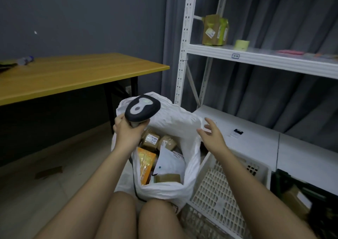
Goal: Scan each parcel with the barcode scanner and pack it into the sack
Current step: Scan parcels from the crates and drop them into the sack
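1. Head view, left grip: the left hand (126,130) is clenched round the handle of the barcode scanner (142,108), held above the left rim of the sack; the scanner's head points up and away from the person.
2. Head view, right grip: the right hand (212,132) is released, fingers spread, hovering at the right rim of the sack and holding nothing.
3. Head view, sack: the white sack (175,121) stands open on the floor between the person's knees and the shelving. Inside lie two brown taped parcels (159,140), an orange packet (146,162), a white mailer (170,161) and a small brown box (167,177).
4. Head view, surroundings: a white perforated crate (215,189) lies just right of the sack. A white metal shelf (256,57) carries a green-and-brown parcel (215,30) and a tape roll (241,44). A wooden tabletop (73,74) stands at the left.
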### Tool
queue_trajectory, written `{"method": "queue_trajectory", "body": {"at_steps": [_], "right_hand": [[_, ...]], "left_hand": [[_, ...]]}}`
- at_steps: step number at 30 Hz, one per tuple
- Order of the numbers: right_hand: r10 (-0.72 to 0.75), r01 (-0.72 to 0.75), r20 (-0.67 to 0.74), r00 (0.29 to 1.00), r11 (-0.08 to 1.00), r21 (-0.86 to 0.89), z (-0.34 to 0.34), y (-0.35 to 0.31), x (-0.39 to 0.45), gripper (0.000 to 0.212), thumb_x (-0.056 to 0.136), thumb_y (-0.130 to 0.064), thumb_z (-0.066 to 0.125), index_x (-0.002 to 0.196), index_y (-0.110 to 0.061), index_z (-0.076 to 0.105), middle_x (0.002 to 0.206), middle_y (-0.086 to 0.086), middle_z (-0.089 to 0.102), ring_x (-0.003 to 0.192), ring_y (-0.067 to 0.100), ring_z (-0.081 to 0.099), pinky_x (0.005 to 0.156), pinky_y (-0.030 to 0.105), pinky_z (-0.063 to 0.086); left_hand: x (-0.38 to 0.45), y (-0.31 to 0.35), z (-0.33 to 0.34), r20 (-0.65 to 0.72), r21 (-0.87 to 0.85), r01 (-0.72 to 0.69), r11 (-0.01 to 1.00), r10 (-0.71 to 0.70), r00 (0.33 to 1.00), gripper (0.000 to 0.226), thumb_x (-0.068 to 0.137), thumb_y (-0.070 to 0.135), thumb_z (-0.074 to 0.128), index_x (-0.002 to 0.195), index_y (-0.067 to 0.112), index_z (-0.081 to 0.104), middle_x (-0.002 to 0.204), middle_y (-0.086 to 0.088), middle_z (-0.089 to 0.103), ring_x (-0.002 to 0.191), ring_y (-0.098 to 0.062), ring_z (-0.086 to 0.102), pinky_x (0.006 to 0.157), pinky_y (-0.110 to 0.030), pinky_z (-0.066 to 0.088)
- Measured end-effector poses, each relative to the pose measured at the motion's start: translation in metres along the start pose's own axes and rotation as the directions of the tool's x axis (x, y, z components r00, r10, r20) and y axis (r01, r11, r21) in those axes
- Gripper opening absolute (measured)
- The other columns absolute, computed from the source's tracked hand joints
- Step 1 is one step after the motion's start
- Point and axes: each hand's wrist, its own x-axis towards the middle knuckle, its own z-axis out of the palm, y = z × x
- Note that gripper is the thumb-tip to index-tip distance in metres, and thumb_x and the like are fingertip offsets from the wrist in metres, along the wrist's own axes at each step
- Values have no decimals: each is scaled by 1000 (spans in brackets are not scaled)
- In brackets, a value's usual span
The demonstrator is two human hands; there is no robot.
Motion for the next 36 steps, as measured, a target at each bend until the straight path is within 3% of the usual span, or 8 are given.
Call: {"method": "queue_trajectory", "body": {"at_steps": [3, 9, 15, 20, 26, 29, 32, 36], "right_hand": [[-28, 28, -46, 999, 1000, 11, -17, 13, -20, 43, 98, -26, 55, 139, -24, 46, 146, 3, 42, 125, 21, 49, 91, 33, 46], [-18, 23, -190, 982, 999, 26, -81, 50, -52, 24, 99, -24, 53, 122, -30, 53, 138, 2, 46, 116, 13, 48, 92, 31, 46], [92, -95, -334, 938, 995, 7, -165, 115, -90, 20, 98, -20, 53, 117, -27, 56, 129, 1, 49, 108, 13, 54, 66, 10, 45], [243, -252, -428, 870, 967, 37, -211, 192, -137, 21, 94, -7, 58, 113, -15, 62, 118, 9, 60, 105, 24, 60, 90, 36, 51], [415, -484, -464, 782, 875, -33, -241, 276, -194, 24, 94, -3, 57, 117, -1, 61, 115, 16, 64, 90, 21, 58, 64, 16, 45], [535, -612, -378, 756, 782, -118, -247, 314, -215, 37, 89, -5, 65, 125, -3, 58, 126, 16, 60, 106, 27, 57, 81, 24, 44], [672, -649, -33, 740, 700, -296, -247, 335, -228, 46, 88, -18, 69, 133, -12, 56, 138, 3, 51, 127, 24, 47, 98, 28, 37], [663, -440, 100, 742, 595, -673, -239, 355, -227, 56, 81, -42, 74, 130, -18, 61, 128, 2, 58, 119, 25, 53, 91, 27, 38]], "left_hand": [[-18, 20, 29, 91, -118, -23, 993, 34, 995, 38, 82, 17, 74, 112, 29, 55, 118, 5, 58, 110, -12, 55, 75, -9, 41], [-69, 60, 117, 292, -273, 97, 957, -13, 956, 50, 85, 19, 72, 131, 15, 53, 120, 2, 61, 109, -12, 55, 87, -21, 40], [-136, 67, 210, 515, -283, 132, 950, 34, 857, 48, 85, 14, 72, 128, 15, 52, 121, 1, 62, 113, -15, 57, 95, -26, 44], [-196, 44, 275, 664, -267, 223, 937, 11, 748, 52, 84, 8, 71, 132, 12, 49, 118, 5, 56, 112, -8, 51, 88, -14, 40], [-245, -16, 324, 767, -129, 327, 936, -114, 631, 55, 85, 2, 69, 135, 8, 46, 124, 1, 54, 115, -12, 50, 93, -17, 42], [-262, -46, 332, 776, -36, 334, 942, -184, 603, 59, 85, 6, 70, 138, 8, 44, 131, -3, 53, 121, -17, 50, 102, -30, 41], [-276, -73, 334, 774, 40, 360, 932, -257, 579, 57, 84, 7, 71, 136, 9, 47, 133, -9, 55, 122, -25, 53, 103, -37, 44], [-289, -94, 330, 798, 103, 374, 922, -301, 522, 52, 86, 11, 70, 134, 9, 50, 125, -7, 61, 112, -22, 60, 98, -39, 50]]}}
